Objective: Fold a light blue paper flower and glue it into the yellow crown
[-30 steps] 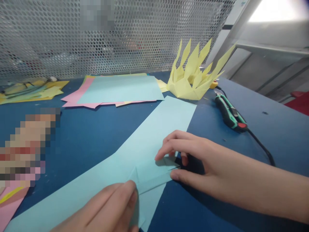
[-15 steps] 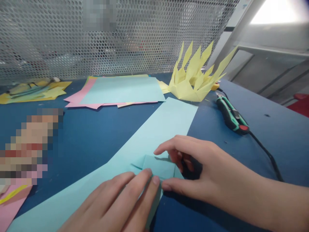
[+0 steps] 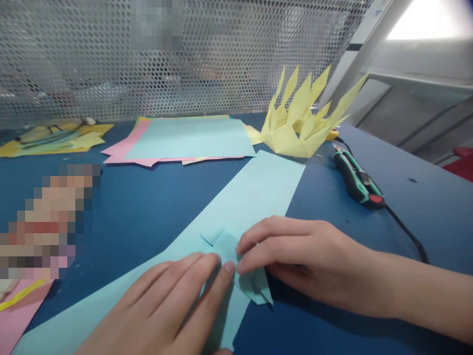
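Lying at the near left of a blue table (image 3: 129,212), a pink sheet (image 3: 22,328) carries a thin yellow strip (image 3: 22,294), and farther back rests a loose pile of yellow papers (image 3: 86,141). Next comes the left hand (image 3: 162,303), back up, its fingers nearly straight and laid flat, tips on a small folded piece (image 3: 225,242) of light blue paper; well beyond sits a stack of blue and pink sheets (image 3: 195,139). The folded piece lies between both hands on flat light blue paper (image 3: 258,187), one corner jutting past its right edge. The right hand (image 3: 306,256) has bent fingers, two tips touching the piece; its thumb tip is hidden, so I cannot tell whether it grips. Beyond it stands a spiky yellow paper shape (image 3: 295,144), and rightmost lies a green-and-black corded tool (image 3: 356,178)
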The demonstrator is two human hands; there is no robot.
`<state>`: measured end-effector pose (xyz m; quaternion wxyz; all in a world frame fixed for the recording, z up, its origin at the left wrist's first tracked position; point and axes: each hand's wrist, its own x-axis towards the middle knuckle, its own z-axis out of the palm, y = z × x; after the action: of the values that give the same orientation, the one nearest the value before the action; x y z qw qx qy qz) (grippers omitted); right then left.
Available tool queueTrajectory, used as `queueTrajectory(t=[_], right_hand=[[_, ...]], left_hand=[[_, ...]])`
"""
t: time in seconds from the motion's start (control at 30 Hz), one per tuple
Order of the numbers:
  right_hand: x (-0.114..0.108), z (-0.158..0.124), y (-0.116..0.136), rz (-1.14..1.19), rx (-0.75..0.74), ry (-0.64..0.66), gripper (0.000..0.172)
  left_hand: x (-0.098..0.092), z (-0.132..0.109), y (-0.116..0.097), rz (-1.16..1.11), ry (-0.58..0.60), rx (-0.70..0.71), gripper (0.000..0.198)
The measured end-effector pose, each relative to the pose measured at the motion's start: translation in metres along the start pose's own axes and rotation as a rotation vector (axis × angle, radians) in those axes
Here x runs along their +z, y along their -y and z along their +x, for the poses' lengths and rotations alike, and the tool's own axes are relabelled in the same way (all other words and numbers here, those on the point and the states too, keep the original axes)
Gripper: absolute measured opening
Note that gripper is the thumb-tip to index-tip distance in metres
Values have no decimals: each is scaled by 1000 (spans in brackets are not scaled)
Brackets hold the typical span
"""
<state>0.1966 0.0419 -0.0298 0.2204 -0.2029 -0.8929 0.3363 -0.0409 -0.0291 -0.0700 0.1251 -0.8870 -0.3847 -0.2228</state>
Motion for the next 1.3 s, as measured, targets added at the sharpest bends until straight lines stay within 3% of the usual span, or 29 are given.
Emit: queueTrajectory(t=[0.13,0.27,0.47,0.67,0.93,1.07,1.17,1.3], right_hand=[[1,0,-3,-156,-225,-30,18],[2,1,2,-274,-255,-6,15],[-1,2,1,-345,-366,24,14],[-10,3,-8,-342,-354,62,16],[-10,3,-18,-458,-428,100,10],[-11,1,-10,-620,-439,97,25],[-10,-1,-4,-711,-436,77,34],[-8,-3,0,-740,-420,65,30]], left_hand=[[-3,-1,5,16,118,81,43],[-6,-2,6,77,232,140,57],[-3,2,8,43,159,133,46],[-10,18,10,0,80,161,27],[-2,7,7,15,104,144,37],[-1,6,-3,38,34,30,42],[-1,7,-7,-2,-12,40,38],[-1,6,-3,-34,-5,66,37]])
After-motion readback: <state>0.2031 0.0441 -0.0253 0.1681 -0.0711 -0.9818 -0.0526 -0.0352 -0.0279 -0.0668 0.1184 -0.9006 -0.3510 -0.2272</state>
